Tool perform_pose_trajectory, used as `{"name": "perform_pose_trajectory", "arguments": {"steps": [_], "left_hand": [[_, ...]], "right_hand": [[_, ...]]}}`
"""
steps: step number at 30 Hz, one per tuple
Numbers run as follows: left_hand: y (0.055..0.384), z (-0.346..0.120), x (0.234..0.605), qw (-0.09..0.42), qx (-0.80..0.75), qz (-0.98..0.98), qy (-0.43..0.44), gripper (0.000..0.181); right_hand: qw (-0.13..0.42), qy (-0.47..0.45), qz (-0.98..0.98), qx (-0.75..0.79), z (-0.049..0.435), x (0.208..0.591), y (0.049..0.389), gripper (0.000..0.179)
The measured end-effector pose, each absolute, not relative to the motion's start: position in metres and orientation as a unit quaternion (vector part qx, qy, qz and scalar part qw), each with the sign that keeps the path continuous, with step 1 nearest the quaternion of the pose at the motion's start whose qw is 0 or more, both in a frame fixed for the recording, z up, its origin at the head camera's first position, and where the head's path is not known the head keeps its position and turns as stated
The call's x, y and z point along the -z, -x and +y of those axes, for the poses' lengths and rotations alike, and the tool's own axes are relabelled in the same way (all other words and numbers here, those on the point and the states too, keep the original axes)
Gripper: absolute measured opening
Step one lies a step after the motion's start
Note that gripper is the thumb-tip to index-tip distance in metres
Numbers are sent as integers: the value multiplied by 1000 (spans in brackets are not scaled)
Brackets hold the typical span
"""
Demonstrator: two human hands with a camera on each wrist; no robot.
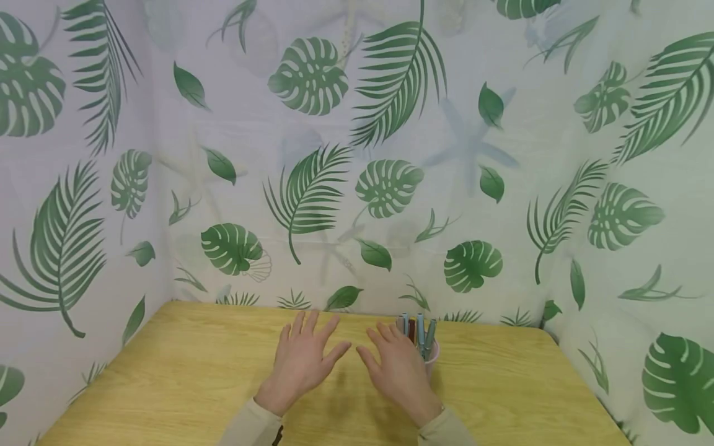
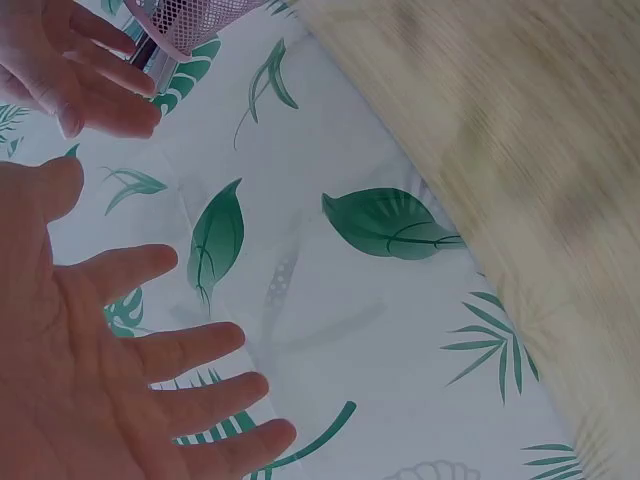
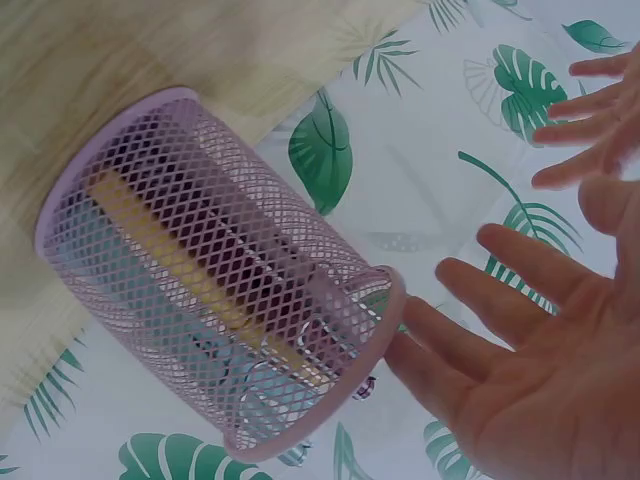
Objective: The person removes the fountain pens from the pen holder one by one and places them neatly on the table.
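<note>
Above the wooden table, my left hand (image 1: 301, 362) has its fingers spread and holds nothing. My right hand (image 1: 398, 368) is beside it, fingers also extended, and partly covers a pink mesh pen cup (image 1: 433, 354). Several pens (image 1: 421, 328) stick up out of the cup. In the right wrist view the mesh cup (image 3: 220, 270) stands close to the right fingertips; whether they touch its rim I cannot tell. A yellow stick-like item (image 3: 190, 265) and darker ones show through the mesh. The left wrist view shows the left palm (image 2: 90, 390) bare.
The wooden table (image 1: 184, 371) has a light yellow grain and reaches back to a white curtain (image 1: 334, 279) printed with green leaves. The same leaf-printed cloth hangs along the left and right sides.
</note>
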State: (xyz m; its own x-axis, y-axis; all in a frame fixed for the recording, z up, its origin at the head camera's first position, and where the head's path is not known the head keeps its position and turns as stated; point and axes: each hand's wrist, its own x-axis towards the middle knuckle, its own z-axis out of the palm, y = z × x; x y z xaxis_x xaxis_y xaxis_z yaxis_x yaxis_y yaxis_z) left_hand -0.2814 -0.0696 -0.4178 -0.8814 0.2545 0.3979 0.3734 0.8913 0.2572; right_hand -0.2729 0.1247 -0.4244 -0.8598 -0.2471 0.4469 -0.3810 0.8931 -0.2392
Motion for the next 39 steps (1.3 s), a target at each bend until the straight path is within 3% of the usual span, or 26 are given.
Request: {"name": "perform_pose_trajectory", "arguments": {"steps": [5,13,22,39], "left_hand": [[284,-68,419,207,173,-948,167,56],[286,-65,414,176,256,-936,167,56],[296,-63,413,178,345,-900,199,39],[322,-54,428,67,521,-812,254,18]], "right_hand": [[266,-155,-931,-194,126,426,274,34],[306,-147,-895,-290,136,426,276,13],[309,-112,-855,-400,156,428,274,7],[247,-10,-842,-479,204,438,275,8]]}}
